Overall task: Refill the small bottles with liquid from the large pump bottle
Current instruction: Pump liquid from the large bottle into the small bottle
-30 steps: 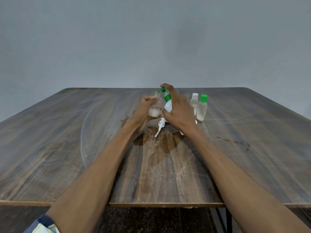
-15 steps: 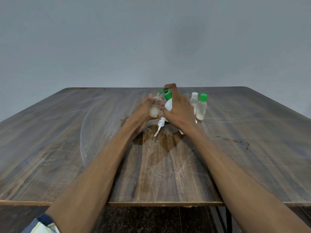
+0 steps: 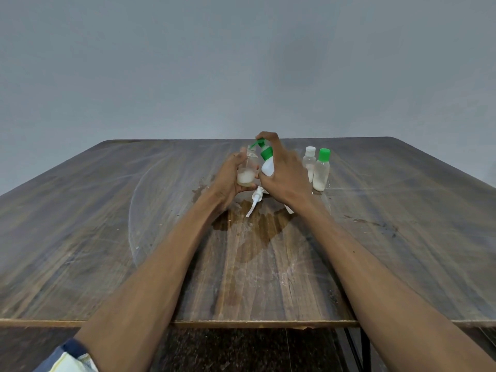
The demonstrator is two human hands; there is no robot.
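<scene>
Head view: left hand [image 3: 228, 181] grips an open small bottle [image 3: 247, 173], partly filled, above the table [image 3: 107, 224]. Right hand [image 3: 281, 173] clasps the pump bottle [image 3: 267, 163], finger seemingly pressing the pump. Filling underway; next, keep nozzle over the mouth.

Scuffed, stained wooden table [image 3: 107, 237], clear plastic small bottle [image 3: 248, 171], matt grey wall [image 3: 241, 63]

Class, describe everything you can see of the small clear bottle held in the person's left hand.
The small clear bottle looks like transparent plastic, roughly upright, uncapped, with a narrow neck. Whitish liquid fills about its lower third. The left hand grips it from the left, above the wooden table. The green nozzle of the pump bottle, held and pressed by the right hand, points at its mouth.
</scene>
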